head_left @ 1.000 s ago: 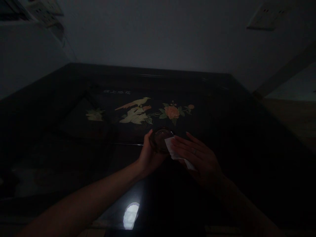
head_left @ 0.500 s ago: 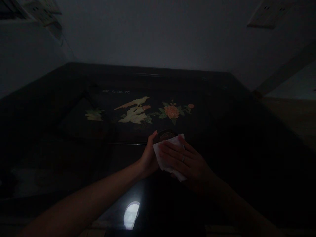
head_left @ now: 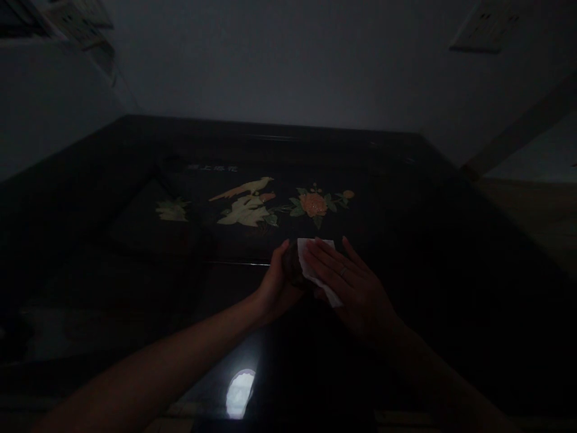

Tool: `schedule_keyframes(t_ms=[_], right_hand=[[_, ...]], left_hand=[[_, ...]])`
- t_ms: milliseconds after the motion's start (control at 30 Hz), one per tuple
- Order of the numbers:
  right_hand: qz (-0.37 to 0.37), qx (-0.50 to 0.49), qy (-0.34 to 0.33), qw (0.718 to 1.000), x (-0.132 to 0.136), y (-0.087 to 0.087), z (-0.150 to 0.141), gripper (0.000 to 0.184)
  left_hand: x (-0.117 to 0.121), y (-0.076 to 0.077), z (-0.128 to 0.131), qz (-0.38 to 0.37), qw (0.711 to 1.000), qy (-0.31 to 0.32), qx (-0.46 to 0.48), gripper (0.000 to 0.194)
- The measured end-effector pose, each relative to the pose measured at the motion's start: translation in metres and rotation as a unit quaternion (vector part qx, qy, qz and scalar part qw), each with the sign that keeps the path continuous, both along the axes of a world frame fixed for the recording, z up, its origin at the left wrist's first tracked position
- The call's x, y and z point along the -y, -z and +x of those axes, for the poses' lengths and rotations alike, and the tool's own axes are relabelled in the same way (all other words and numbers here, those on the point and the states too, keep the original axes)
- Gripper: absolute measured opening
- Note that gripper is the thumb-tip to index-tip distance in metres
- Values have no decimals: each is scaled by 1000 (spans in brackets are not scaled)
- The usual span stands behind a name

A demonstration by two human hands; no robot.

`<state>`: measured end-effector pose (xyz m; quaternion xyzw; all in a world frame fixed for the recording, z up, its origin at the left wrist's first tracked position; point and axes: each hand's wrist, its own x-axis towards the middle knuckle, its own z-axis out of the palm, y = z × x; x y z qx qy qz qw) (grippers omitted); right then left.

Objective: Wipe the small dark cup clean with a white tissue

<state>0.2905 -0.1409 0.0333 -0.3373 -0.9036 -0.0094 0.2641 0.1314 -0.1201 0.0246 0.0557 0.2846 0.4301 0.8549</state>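
Observation:
My left hand is wrapped round a small dark object with a rounded outline. The dim light hides what kind of thing it is. A white paper tissue lies over the object's top and right side. With fingers laid over the tissue, my right hand presses it against the object; a ring shows on one finger. Both hands are above the near part of a glossy black table, close together.
The tabletop carries a coloured inlay of a bird and a flower, with white characters behind. A pale wall meets the far edge. Socket panels sit at upper right and upper left. A bright reflection glints near the front.
My right hand and the tissue have slid slightly right and up over the dark object, baring more of its left side. My left hand has hardly moved.

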Motion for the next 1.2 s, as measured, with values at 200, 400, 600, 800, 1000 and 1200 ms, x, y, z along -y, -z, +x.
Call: schedule_keyframes(t_ms=[200, 400, 600, 800, 1000, 1200], right_hand=[[3, -37, 3, 999, -2, 0, 3, 48], [1, -46, -43, 998, -2, -2, 3, 49], [-11, -14, -67, 998, 0, -2, 0, 50], [-4, -23, -33, 999, 0, -3, -1, 51], [-9, -47, -46, 998, 0, -2, 2, 47], [-36, -46, -80, 995, -1, 1, 0, 48]], left_hand=[[-3, 4, -4, 4, 999, -25, 20, 49], [-5, 5, -5, 5, 1000, -13, 15, 43], [-3, -1, -2, -21, 1000, 18, 10, 48], [-2, -4, -1, -36, 999, 13, 9, 54], [-4, 0, -4, -37, 999, -11, 15, 45], [-3, 0, -7, -32, 999, 16, 15, 47]])
